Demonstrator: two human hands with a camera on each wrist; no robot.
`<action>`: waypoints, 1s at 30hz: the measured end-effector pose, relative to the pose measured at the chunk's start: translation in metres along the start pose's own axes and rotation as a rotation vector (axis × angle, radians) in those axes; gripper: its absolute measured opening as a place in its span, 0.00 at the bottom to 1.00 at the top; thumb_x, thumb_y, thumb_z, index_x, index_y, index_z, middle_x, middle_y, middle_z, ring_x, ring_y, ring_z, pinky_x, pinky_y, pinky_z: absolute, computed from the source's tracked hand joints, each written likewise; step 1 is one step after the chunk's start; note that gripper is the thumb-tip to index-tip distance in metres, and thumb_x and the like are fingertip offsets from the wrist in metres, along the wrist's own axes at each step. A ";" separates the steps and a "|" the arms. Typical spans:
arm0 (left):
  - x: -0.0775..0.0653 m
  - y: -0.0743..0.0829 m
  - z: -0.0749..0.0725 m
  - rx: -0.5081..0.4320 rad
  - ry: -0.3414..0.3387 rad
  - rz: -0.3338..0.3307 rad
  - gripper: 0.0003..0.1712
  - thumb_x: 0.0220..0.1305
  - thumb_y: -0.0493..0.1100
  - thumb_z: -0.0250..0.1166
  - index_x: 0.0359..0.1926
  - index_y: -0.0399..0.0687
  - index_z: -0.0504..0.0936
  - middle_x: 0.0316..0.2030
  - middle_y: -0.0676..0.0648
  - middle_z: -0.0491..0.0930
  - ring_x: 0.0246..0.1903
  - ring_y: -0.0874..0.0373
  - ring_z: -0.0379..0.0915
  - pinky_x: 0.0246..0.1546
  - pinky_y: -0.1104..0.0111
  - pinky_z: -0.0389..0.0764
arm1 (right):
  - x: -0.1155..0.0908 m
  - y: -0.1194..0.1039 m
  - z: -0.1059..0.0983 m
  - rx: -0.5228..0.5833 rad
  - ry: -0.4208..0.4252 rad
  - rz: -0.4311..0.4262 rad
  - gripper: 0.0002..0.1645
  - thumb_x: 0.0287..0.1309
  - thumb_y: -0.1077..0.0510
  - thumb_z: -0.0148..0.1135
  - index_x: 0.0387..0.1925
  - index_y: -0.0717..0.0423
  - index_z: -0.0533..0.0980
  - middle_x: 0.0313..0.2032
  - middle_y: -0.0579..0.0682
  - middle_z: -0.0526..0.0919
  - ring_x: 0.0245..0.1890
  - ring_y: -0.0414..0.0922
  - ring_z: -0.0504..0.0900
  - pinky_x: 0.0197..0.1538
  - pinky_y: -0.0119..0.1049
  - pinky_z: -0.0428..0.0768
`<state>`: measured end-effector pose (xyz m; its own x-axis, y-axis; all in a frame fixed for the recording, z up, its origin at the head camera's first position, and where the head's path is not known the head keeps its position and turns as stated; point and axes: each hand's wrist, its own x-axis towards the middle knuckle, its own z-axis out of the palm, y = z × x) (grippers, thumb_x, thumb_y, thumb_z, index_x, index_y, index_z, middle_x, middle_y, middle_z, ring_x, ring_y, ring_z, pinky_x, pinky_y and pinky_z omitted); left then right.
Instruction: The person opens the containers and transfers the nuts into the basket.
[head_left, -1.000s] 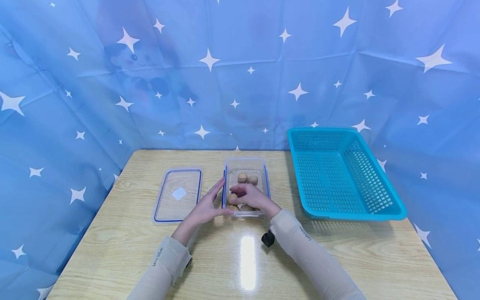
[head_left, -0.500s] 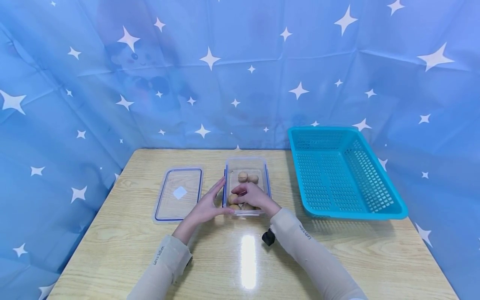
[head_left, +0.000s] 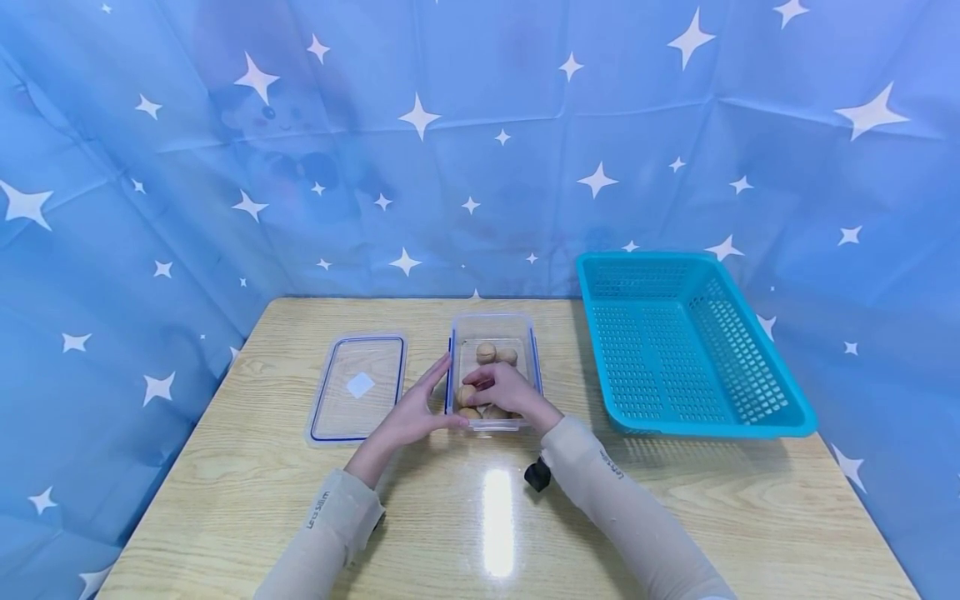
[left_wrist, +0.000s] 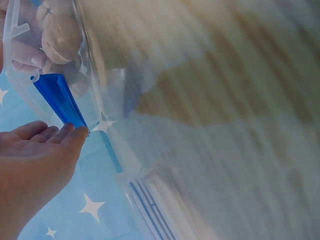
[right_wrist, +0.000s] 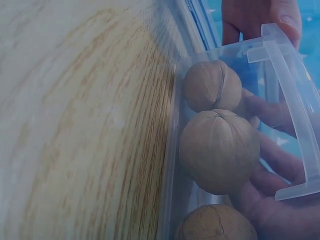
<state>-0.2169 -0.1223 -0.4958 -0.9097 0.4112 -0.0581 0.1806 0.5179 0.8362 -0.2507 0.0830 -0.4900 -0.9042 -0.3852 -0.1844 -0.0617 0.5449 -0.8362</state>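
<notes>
A clear plastic container (head_left: 491,327) with blue side latches stands without its lid, several walnuts (head_left: 486,352) inside. My right hand (head_left: 513,392) reaches down into it and pinches a walnut (head_left: 465,395) near the left wall. More walnuts lie at the container's front, partly hidden by that hand; the right wrist view shows them (right_wrist: 219,150) in a row against the wall. My left hand (head_left: 414,412) rests on the container's left side, its fingers fairly straight against the blue latch (left_wrist: 62,100) and its thumb at the front corner.
Left of the container lies its clear lid (head_left: 378,408) with a blue seal and a white label (head_left: 360,385). A turquoise perforated basket (head_left: 712,431) sits on the right of the wooden table (head_left: 420,525). A blue star-patterned curtain (head_left: 480,167) hangs behind.
Both hands keep nearly the same places. The pinched walnut seems to shift very slightly within the container; the basket and lid stay put.
</notes>
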 end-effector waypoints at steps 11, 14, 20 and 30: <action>0.000 0.002 -0.001 0.015 -0.005 0.010 0.64 0.53 0.56 0.76 0.80 0.56 0.44 0.81 0.49 0.42 0.78 0.41 0.41 0.75 0.39 0.54 | -0.004 -0.003 -0.002 0.054 0.064 -0.026 0.22 0.57 0.61 0.69 0.54 0.58 0.82 0.50 0.55 0.86 0.51 0.50 0.83 0.56 0.44 0.83; 0.001 0.003 -0.001 0.020 -0.007 0.008 0.63 0.54 0.56 0.76 0.80 0.56 0.44 0.81 0.50 0.41 0.78 0.41 0.41 0.76 0.40 0.53 | -0.006 -0.003 -0.005 0.060 0.076 -0.059 0.22 0.56 0.61 0.68 0.54 0.59 0.81 0.49 0.56 0.86 0.50 0.51 0.83 0.57 0.45 0.83; 0.000 0.002 -0.001 0.030 -0.010 0.009 0.63 0.54 0.57 0.76 0.80 0.53 0.45 0.81 0.49 0.42 0.78 0.41 0.41 0.75 0.40 0.53 | -0.007 -0.007 -0.012 0.070 0.089 -0.098 0.24 0.56 0.62 0.67 0.56 0.61 0.80 0.51 0.58 0.86 0.52 0.53 0.83 0.58 0.46 0.83; -0.002 0.005 -0.001 0.032 -0.010 -0.013 0.62 0.55 0.53 0.76 0.80 0.55 0.44 0.81 0.52 0.41 0.79 0.42 0.41 0.76 0.40 0.52 | -0.012 -0.016 -0.032 0.097 0.098 -0.118 0.23 0.64 0.59 0.64 0.59 0.62 0.77 0.56 0.60 0.83 0.56 0.56 0.81 0.59 0.47 0.83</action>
<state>-0.2146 -0.1216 -0.4910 -0.9083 0.4117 -0.0743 0.1810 0.5467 0.8175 -0.2526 0.1028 -0.4582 -0.9305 -0.3646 -0.0349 -0.1325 0.4239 -0.8960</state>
